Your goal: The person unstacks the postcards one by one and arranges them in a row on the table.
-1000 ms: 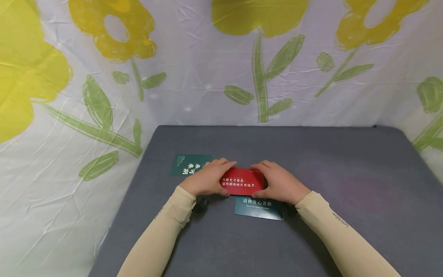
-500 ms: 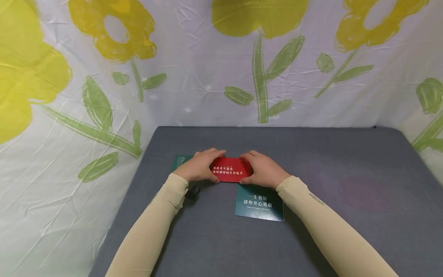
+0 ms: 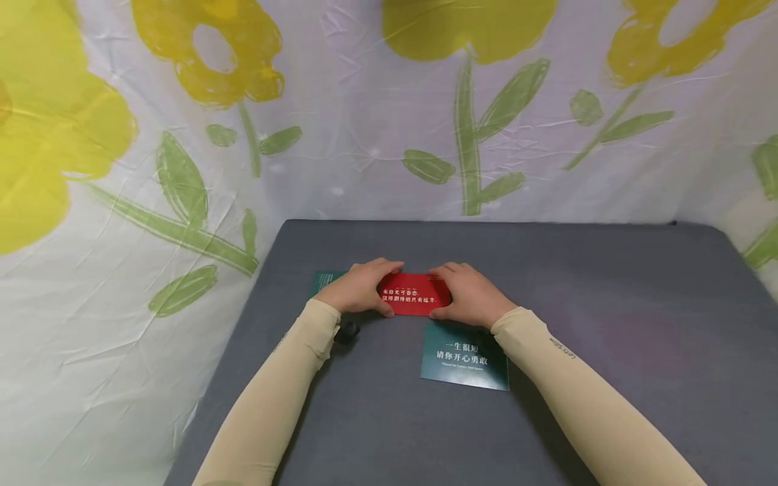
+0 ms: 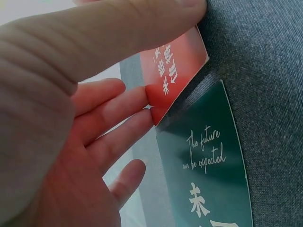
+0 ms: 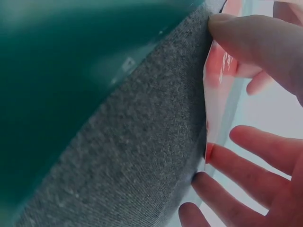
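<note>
Card (image 3: 415,295), red, is held at its ends by the left hand (image 3: 360,287) and right hand (image 3: 474,295). Left of this grip, the left hand partly hides a green card (image 3: 326,279); a second green card (image 3: 463,361) lies on the near side.

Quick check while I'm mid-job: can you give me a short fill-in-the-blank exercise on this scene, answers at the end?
1. The left hand and right hand together hold a card coloured ____.
2. In the left wrist view, the far green card says in English, "The future can be ____".
3. In the head view, the near green card is partly hidden by the person's ____ arm.
4. The big flowers printed on the backdrop are ____.

Missing words: red; expected; right; yellow.
</note>
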`<action>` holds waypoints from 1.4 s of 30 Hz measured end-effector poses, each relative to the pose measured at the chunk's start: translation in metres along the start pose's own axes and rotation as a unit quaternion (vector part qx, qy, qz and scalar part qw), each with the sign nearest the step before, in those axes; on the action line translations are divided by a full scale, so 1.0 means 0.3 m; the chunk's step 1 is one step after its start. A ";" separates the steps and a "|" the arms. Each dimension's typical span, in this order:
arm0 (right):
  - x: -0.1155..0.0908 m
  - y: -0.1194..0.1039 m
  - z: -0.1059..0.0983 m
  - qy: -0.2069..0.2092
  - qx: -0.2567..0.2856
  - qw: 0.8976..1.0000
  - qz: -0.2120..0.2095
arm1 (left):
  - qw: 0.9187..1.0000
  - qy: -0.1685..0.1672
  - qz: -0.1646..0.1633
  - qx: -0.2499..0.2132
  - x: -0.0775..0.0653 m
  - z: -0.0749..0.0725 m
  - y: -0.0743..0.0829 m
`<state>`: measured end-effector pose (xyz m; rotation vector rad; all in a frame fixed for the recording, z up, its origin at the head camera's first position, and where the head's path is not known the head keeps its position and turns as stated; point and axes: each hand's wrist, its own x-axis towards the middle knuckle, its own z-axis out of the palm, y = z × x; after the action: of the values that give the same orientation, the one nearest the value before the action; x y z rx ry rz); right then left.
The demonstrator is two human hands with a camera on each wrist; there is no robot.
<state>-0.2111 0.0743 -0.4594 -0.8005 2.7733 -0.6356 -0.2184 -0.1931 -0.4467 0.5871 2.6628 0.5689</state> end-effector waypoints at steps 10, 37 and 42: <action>0.005 0.004 0.003 0.003 -0.007 1.000 0.000 | 1.000 0.004 0.002 -0.007 -0.003 -0.005 -0.003; -0.151 0.046 -0.035 0.025 0.020 0.999 0.019 | 0.998 0.047 0.033 0.009 -0.063 0.050 0.127; -0.276 0.045 -0.028 0.028 0.014 0.999 0.036 | 0.996 0.035 0.078 0.010 -0.111 0.080 0.209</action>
<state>-0.1504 0.1325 -0.4532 -0.6844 2.8225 -0.6936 -0.1602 -0.1489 -0.4306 0.7996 2.7072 0.6165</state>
